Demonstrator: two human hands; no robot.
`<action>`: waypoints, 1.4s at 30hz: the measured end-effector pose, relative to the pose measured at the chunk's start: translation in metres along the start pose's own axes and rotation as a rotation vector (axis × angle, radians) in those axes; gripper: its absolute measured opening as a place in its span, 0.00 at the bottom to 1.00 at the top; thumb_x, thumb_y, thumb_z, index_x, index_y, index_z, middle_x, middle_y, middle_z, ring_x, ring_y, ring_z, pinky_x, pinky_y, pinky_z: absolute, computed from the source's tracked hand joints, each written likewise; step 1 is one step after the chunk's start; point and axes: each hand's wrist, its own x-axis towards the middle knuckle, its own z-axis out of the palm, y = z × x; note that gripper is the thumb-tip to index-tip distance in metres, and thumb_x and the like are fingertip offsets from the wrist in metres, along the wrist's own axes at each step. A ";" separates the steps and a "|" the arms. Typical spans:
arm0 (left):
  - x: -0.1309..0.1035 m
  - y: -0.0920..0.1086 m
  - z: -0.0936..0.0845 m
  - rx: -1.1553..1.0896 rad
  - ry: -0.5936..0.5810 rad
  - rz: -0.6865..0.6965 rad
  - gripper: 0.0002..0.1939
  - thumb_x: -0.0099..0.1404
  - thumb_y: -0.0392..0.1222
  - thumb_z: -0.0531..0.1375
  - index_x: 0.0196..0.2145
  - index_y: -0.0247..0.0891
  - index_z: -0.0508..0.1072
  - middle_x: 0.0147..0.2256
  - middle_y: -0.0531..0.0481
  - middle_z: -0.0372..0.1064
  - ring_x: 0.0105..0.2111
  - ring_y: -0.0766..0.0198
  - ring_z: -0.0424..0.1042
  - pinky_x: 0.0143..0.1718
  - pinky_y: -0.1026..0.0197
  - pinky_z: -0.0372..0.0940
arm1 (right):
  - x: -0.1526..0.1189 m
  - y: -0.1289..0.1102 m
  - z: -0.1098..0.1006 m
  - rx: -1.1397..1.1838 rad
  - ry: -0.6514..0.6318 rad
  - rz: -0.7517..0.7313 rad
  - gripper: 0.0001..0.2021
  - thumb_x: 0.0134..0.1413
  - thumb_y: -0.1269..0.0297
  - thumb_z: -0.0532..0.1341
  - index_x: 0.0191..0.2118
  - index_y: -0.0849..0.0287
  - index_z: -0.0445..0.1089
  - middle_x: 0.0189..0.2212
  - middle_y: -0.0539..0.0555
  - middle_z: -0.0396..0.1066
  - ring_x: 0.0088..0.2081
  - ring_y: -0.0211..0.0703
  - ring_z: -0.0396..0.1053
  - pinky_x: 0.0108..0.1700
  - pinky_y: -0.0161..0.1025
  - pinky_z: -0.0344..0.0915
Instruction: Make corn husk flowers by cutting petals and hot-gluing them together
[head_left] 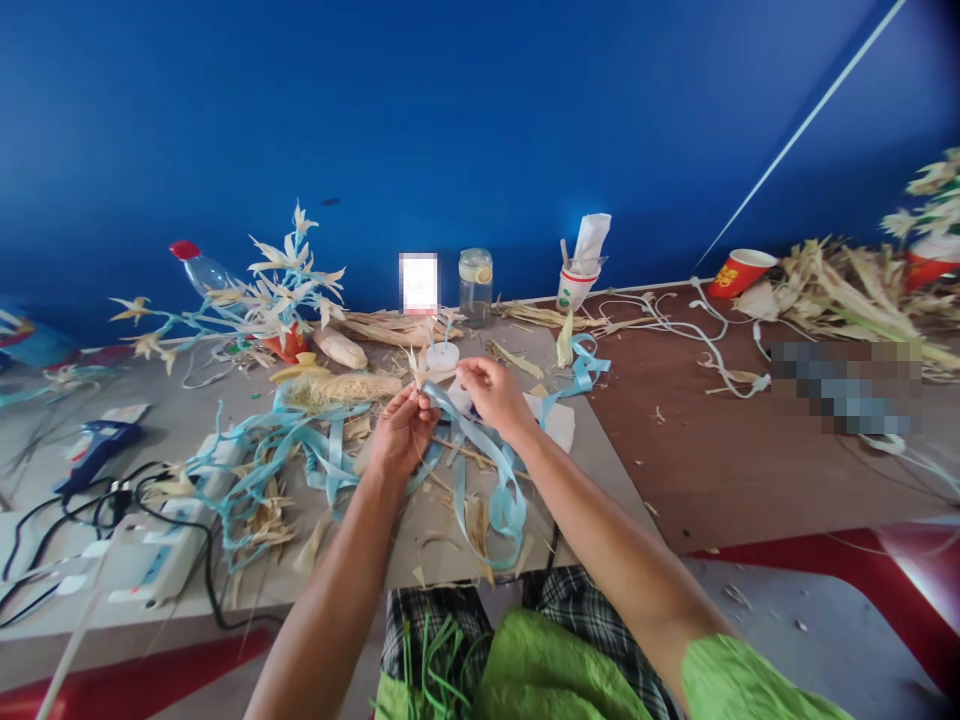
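Observation:
Over the middle of the table, my left hand [405, 432] pinches the base of a small pale husk flower [415, 368]. A light blue ribbon [471, 430] starts at that base and hangs in loops towards the table's front edge. My right hand [495, 395] is just to the right with its fingers curled together near the ribbon's upper end; whatever lies between its fingertips is too small to make out. Behind the hands stands a small white round container [442, 357]. Blue-wrapped stems [281, 440] lie to the left of my left hand.
A blue glue gun [101, 450], a white power strip [180, 540] and black cables lie left. Husk flowers [289, 290], a glass jar [475, 285] and a paper cup [576, 288] stand behind. Dry husks [847, 300] and white cables are at right.

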 end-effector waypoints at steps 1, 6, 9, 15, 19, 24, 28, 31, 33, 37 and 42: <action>0.001 0.000 -0.001 -0.013 0.007 0.001 0.04 0.57 0.30 0.63 0.31 0.33 0.72 0.22 0.54 0.66 0.19 0.76 0.62 0.29 0.68 0.64 | 0.002 0.000 -0.006 -0.026 0.011 -0.002 0.11 0.54 0.58 0.57 0.34 0.59 0.71 0.32 0.55 0.75 0.33 0.43 0.71 0.37 0.39 0.65; 0.002 0.001 -0.004 -0.043 0.019 0.012 0.04 0.57 0.30 0.63 0.30 0.33 0.71 0.22 0.55 0.66 0.19 0.76 0.62 0.30 0.67 0.65 | 0.008 -0.009 -0.044 -0.433 -0.066 0.018 0.08 0.54 0.61 0.58 0.35 0.57 0.73 0.33 0.55 0.76 0.36 0.45 0.72 0.40 0.39 0.63; 0.003 0.002 -0.005 -0.061 0.029 0.024 0.03 0.57 0.30 0.62 0.30 0.32 0.71 0.22 0.54 0.66 0.19 0.75 0.62 0.30 0.66 0.65 | 0.002 -0.008 -0.062 -0.765 -0.161 0.126 0.10 0.55 0.60 0.59 0.37 0.58 0.74 0.37 0.57 0.76 0.40 0.47 0.72 0.41 0.38 0.62; 0.002 0.003 -0.004 -0.072 0.011 0.050 0.03 0.58 0.29 0.60 0.31 0.32 0.71 0.22 0.53 0.67 0.19 0.74 0.64 0.29 0.67 0.64 | -0.014 0.012 -0.062 -1.056 -0.340 0.152 0.19 0.54 0.54 0.59 0.46 0.63 0.72 0.45 0.66 0.71 0.47 0.52 0.70 0.46 0.39 0.62; 0.001 0.004 -0.004 -0.074 -0.014 0.049 0.05 0.57 0.27 0.60 0.31 0.34 0.71 0.22 0.54 0.67 0.19 0.73 0.63 0.28 0.66 0.65 | -0.016 0.015 -0.051 -1.135 -0.365 0.134 0.23 0.51 0.52 0.60 0.48 0.63 0.70 0.48 0.68 0.68 0.45 0.54 0.71 0.45 0.42 0.63; 0.000 0.005 -0.005 -0.097 -0.049 0.061 0.05 0.57 0.27 0.61 0.31 0.34 0.71 0.22 0.54 0.67 0.19 0.73 0.63 0.29 0.65 0.65 | -0.014 0.014 -0.046 -1.162 -0.401 0.150 0.23 0.49 0.51 0.61 0.47 0.63 0.70 0.50 0.69 0.66 0.44 0.56 0.71 0.42 0.43 0.64; 0.002 0.005 -0.006 -0.110 -0.044 0.061 0.05 0.57 0.28 0.60 0.31 0.34 0.70 0.22 0.54 0.67 0.19 0.74 0.63 0.28 0.66 0.64 | -0.009 0.019 -0.047 -1.042 -0.374 0.121 0.16 0.50 0.58 0.60 0.42 0.63 0.72 0.45 0.66 0.69 0.42 0.51 0.72 0.43 0.39 0.64; 0.003 0.005 -0.006 -0.107 -0.009 0.057 0.06 0.57 0.27 0.61 0.31 0.34 0.70 0.22 0.55 0.67 0.19 0.74 0.63 0.27 0.66 0.64 | -0.004 0.024 -0.053 -0.925 -0.260 0.068 0.13 0.50 0.60 0.59 0.37 0.63 0.73 0.40 0.63 0.71 0.40 0.48 0.71 0.42 0.38 0.63; 0.003 0.005 -0.007 -0.098 0.022 0.053 0.06 0.57 0.27 0.61 0.32 0.34 0.70 0.22 0.55 0.67 0.18 0.74 0.63 0.27 0.67 0.63 | -0.001 0.026 -0.060 -0.827 -0.175 0.026 0.11 0.49 0.60 0.60 0.34 0.62 0.74 0.35 0.60 0.72 0.38 0.47 0.70 0.40 0.37 0.63; 0.002 0.005 -0.008 -0.099 0.047 0.054 0.07 0.56 0.28 0.62 0.33 0.34 0.70 0.22 0.55 0.67 0.18 0.75 0.63 0.27 0.67 0.63 | 0.000 0.029 -0.070 -0.478 -0.017 0.033 0.12 0.48 0.56 0.59 0.32 0.61 0.72 0.28 0.54 0.72 0.31 0.43 0.68 0.34 0.36 0.62; 0.002 0.005 -0.009 -0.098 0.049 0.060 0.07 0.55 0.27 0.62 0.32 0.35 0.70 0.23 0.55 0.67 0.19 0.74 0.63 0.28 0.66 0.64 | -0.004 0.025 -0.070 0.012 0.075 0.145 0.19 0.45 0.52 0.59 0.39 0.61 0.70 0.22 0.49 0.68 0.22 0.38 0.64 0.26 0.36 0.61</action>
